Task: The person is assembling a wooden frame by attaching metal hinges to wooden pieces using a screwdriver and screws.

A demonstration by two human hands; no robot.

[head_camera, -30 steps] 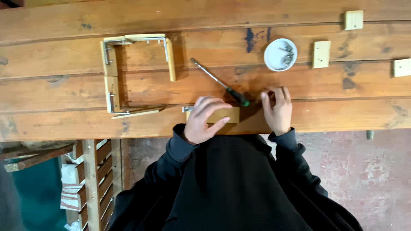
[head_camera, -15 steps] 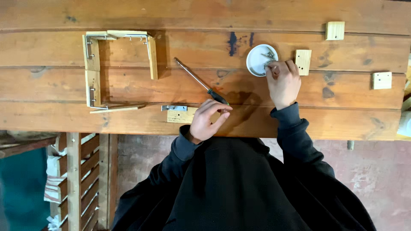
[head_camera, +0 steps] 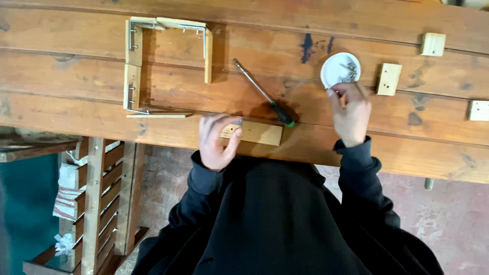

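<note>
Left grip (head_camera: 218, 141) rests on a short wooden block (head_camera: 254, 133) at the tabletop's (head_camera: 76, 76) near edge, fingers curled over its left end; a bracket seems fitted there. Right grip (head_camera: 350, 113), fingertips pinched at the small white dish of screws (head_camera: 340, 70), whether holding one I cannot tell. Screwdriver (head_camera: 262, 92) lies idle between. Toward the far left corner, the bracketed wooden frame (head_camera: 165, 66) stands three-sided, so joining looks part done.

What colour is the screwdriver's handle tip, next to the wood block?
Green at the tip, black above it: screwdriver, seen in the head view, beside the wood block.
</note>
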